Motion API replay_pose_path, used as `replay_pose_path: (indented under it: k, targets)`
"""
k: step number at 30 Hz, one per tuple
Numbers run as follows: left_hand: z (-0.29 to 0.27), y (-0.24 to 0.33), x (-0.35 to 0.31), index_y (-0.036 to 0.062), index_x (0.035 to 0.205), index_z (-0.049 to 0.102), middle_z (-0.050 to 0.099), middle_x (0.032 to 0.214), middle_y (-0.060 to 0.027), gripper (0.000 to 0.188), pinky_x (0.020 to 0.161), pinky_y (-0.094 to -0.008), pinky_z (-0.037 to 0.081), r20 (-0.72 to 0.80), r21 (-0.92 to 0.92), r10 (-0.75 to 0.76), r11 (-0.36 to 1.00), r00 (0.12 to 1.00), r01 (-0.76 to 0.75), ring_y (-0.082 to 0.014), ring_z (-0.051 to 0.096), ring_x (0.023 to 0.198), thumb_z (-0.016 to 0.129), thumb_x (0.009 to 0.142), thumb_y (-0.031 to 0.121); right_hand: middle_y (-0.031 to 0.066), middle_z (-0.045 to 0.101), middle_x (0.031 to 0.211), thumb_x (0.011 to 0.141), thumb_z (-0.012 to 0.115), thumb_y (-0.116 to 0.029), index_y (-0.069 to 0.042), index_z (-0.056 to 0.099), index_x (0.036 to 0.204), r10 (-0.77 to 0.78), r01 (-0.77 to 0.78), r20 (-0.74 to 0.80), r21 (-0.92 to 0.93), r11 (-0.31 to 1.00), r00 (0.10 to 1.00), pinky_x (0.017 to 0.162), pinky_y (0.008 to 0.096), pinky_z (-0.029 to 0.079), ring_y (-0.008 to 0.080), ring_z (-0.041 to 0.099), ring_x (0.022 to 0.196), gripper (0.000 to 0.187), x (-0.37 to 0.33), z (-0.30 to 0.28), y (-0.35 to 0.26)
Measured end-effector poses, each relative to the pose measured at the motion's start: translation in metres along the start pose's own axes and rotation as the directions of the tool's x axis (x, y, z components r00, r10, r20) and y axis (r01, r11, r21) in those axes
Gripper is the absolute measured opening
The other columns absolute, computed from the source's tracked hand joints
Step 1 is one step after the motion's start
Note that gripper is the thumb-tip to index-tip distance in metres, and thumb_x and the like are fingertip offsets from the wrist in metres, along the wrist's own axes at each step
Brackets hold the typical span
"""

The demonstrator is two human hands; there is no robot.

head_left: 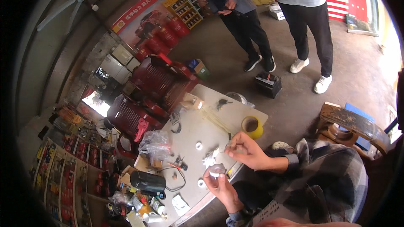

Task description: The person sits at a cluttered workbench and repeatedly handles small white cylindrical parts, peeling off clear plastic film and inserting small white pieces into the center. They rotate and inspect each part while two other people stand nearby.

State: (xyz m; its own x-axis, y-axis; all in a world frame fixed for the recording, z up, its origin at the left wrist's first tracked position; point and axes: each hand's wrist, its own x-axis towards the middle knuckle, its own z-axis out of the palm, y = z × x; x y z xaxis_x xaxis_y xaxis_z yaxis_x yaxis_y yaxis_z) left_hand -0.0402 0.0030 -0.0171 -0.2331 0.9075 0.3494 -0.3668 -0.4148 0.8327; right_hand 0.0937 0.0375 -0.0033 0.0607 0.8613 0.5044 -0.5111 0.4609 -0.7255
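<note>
Two bare hands over the near edge of a pale grey rectangular worktop [191, 132], forearms entering from five o'clock in checked sleeves. Left hand [222, 187] at six o'clock, palm up, fingers curled and clamped around one small shiny round silvery metal part [217, 170], held just above the worktop's near edge. Right hand [248, 150] at one o'clock of the left, wrist bent, fingertips pinched together over something too small to make out, hovering just beside the silvery part.

Two small white rings on the worktop: one [199, 145] at ten o'clock of the silvery part, one [201, 183] just at its eight o'clock. One yellow roll of tape [252, 127] at the worktop's far right corner, twelve o'clock of the right hand. One black cylinder [147, 181] lying on its side at nine o'clock of the left hand. One crumpled clear plastic bag [155, 142] at ten o'clock. One bunch of dark keys [222, 102] near the far edge.

Two dark red plastic chairs [158, 82] beyond the worktop at eleven o'clock. Two people standing at twelve o'clock on the grey floor, one small black box [268, 84] near their feet.
</note>
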Motion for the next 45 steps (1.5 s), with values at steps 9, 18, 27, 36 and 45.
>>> replay_pose_path:
  k: [9,18,27,36,45]
  targets:
    - [-0.009,0.006,-0.005,-0.0011,0.117,0.046,0.051,0.11,-0.0104,0.045,0.093,-0.0352,0.041,-0.027,-0.012,-0.007,1.0,1.0,0.006,-0.0198,0.051,0.101,0.067,0.081,0.013,0.003,0.048,0.098,0.085,0.056,0.007,-0.005,0.042,0.099,0.004,-0.004,0.027,0.022,1.0,1.0,0.088,0.0278,0.041,0.0125,0.054,0.101,0.023,-0.004,0.012,-0.004]
    - [-0.006,0.006,-0.007,-0.0008,0.118,0.046,0.051,0.109,-0.0101,0.044,0.089,-0.0334,0.042,-0.064,-0.02,0.005,1.0,0.998,-0.006,-0.0185,0.051,0.099,0.066,0.081,0.013,0.0038,0.049,0.098,0.085,0.055,0.007,-0.005,0.042,0.1,0.033,-0.034,0.017,0.063,0.997,0.999,0.088,0.0275,0.041,0.0125,0.054,0.101,0.023,-0.005,0.011,-0.004]
    - [-0.009,0.001,-0.005,0.0001,0.119,0.045,0.051,0.11,-0.0094,0.044,0.088,-0.033,0.042,-0.023,-0.016,0.015,1.0,1.0,-0.016,-0.0187,0.05,0.101,0.065,0.082,0.014,0.0049,0.051,0.095,0.086,0.056,0.001,-0.004,0.041,0.097,-0.015,0.015,-0.008,-0.054,0.998,1.0,0.084,0.0289,0.045,0.014,0.058,0.097,0.019,-0.005,0.007,-0.002]
    - [-0.008,0.003,-0.007,0.0005,0.117,0.046,0.052,0.109,-0.0088,0.046,0.087,-0.0325,0.042,-0.057,0.006,-0.007,1.0,0.998,0.008,-0.0187,0.051,0.098,0.068,0.08,0.016,0.0022,0.047,0.096,0.087,0.053,0.007,-0.005,0.042,0.099,0.05,-0.049,-0.011,0.073,0.996,0.999,0.088,0.0263,0.042,0.0113,0.053,0.1,0.02,-0.006,0.008,-0.007]
    - [-0.005,0.005,-0.008,0.0012,0.117,0.046,0.05,0.11,-0.0098,0.041,0.094,-0.0335,0.039,-0.043,-0.054,-0.024,0.998,0.999,0.022,-0.0205,0.049,0.103,0.063,0.081,0.005,0.0028,0.048,0.097,0.087,0.053,0.006,-0.005,0.041,0.097,0.06,-0.059,-0.01,0.087,0.994,0.998,0.087,0.0265,0.042,0.0115,0.054,0.099,0.02,-0.007,0.007,-0.01]
